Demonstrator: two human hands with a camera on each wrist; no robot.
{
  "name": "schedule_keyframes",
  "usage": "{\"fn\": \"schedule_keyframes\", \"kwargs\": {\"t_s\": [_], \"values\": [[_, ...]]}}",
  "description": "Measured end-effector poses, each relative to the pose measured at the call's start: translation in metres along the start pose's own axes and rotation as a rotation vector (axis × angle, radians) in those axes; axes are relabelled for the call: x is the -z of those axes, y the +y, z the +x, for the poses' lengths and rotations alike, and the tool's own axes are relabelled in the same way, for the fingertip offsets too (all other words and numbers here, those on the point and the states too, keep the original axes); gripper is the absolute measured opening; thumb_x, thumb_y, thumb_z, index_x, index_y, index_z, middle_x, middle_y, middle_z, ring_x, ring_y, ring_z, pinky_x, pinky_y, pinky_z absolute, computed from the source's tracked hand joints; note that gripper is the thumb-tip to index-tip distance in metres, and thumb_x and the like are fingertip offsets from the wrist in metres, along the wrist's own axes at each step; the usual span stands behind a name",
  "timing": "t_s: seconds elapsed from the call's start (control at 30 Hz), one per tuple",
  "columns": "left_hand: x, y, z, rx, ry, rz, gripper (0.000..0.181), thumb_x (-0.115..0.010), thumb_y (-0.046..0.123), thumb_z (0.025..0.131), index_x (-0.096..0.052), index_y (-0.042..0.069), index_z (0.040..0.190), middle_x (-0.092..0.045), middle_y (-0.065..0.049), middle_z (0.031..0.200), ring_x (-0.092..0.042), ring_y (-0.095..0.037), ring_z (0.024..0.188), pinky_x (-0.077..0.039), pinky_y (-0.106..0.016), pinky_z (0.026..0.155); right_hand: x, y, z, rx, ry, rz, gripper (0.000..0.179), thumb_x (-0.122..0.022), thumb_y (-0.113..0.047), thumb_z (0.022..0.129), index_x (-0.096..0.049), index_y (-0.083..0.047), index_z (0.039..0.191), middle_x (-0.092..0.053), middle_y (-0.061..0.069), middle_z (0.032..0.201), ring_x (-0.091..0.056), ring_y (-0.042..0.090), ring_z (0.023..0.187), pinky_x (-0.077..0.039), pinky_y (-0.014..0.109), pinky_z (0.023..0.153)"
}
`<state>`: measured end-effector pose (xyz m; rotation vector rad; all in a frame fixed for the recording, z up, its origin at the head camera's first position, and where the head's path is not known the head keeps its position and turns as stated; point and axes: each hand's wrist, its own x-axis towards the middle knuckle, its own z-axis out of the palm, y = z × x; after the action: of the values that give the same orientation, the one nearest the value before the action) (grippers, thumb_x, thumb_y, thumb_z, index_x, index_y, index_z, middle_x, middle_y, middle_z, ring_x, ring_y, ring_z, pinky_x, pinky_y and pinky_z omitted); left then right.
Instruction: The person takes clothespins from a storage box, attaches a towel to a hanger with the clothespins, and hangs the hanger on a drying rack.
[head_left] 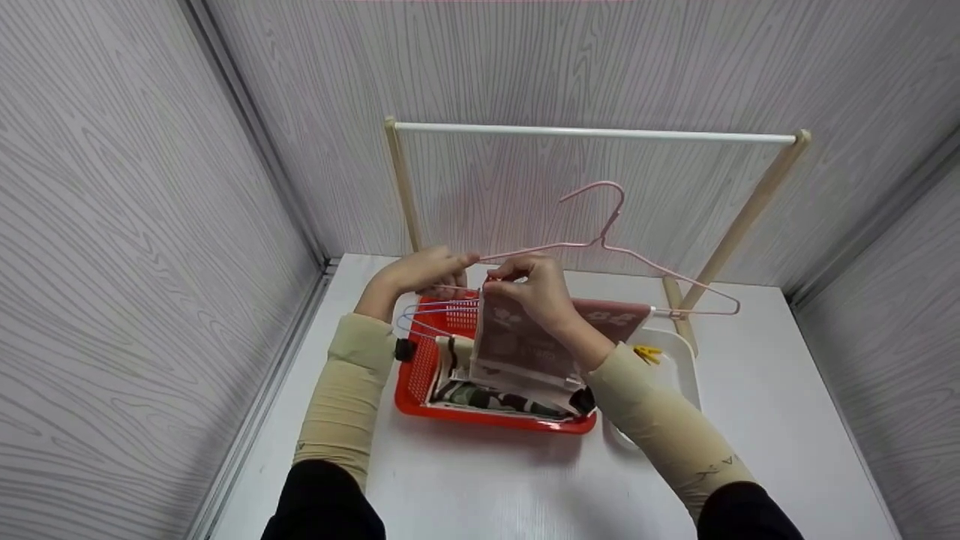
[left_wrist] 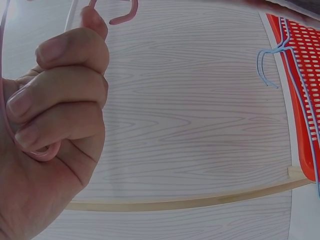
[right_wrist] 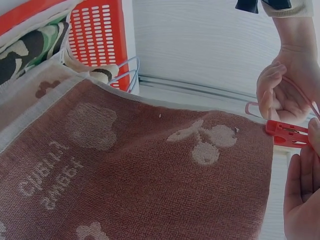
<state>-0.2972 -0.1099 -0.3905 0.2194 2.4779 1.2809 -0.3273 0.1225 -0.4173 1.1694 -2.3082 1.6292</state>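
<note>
My left hand (head_left: 426,271) grips the left end of a pink hanger (head_left: 620,201), its fingers curled round the wire in the left wrist view. A brown-pink towel (right_wrist: 150,165) with pale cherry shapes and lettering hangs over the hanger's lower bar. My right hand (head_left: 538,291) pinches a red clothespin (right_wrist: 288,134) between thumb and fingers. That clothespin sits at the towel's upper left corner, close to my left hand. The towel's lower part hangs over the red basket (head_left: 420,386).
Camouflage cloth (head_left: 491,397) and blue hangers (head_left: 409,319) lie in the basket. Right of it stands a white tray (head_left: 686,375) with yellow clothespins (head_left: 647,353). Behind is a rack with a white rail (head_left: 592,133) and wooden legs (head_left: 750,206). Walls flank the table.
</note>
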Motion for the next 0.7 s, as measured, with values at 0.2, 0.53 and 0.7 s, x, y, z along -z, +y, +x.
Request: {"fn": "schedule_keyframes", "kwargs": {"t_s": [0.2,0.53,0.7], "values": [[-0.0001,-0.0021,-0.002,0.001,0.001,0.01,0.096,-0.04,0.09,0.092,-0.073,0.0,0.09,-0.058,0.008,0.065,-0.049,-0.003,0.055,-0.039,-0.018,0.05,-0.0056,-0.0026,0.0029,-0.034,-0.02,-0.04,0.012,-0.087,-0.006,0.085,-0.081,0.004,0.09,-0.081,0.018,0.095,-0.079,0.031,0.088,-0.064,0.04,0.08],[-0.0006,-0.0028,-0.0002,-0.011,0.003,-0.019,0.111,-0.041,0.104,0.069,-0.072,-0.002,0.088,-0.056,0.007,0.064,-0.047,-0.003,0.053,-0.038,-0.018,0.049,-0.0073,-0.0032,0.0046,-0.04,-0.031,-0.047,0.011,-0.087,-0.006,0.086,-0.081,0.003,0.089,-0.081,0.017,0.095,-0.079,0.031,0.086,-0.064,0.038,0.077],[-0.0009,-0.0018,0.0002,-0.019,0.009,-0.003,0.112,-0.04,0.105,0.068,-0.072,-0.001,0.086,-0.055,0.007,0.062,-0.046,-0.002,0.052,-0.036,-0.018,0.048,-0.0061,-0.0006,0.0057,-0.054,-0.059,-0.025,0.011,-0.086,-0.006,0.086,-0.081,0.002,0.09,-0.082,0.017,0.096,-0.079,0.032,0.088,-0.064,0.036,0.077]]}}
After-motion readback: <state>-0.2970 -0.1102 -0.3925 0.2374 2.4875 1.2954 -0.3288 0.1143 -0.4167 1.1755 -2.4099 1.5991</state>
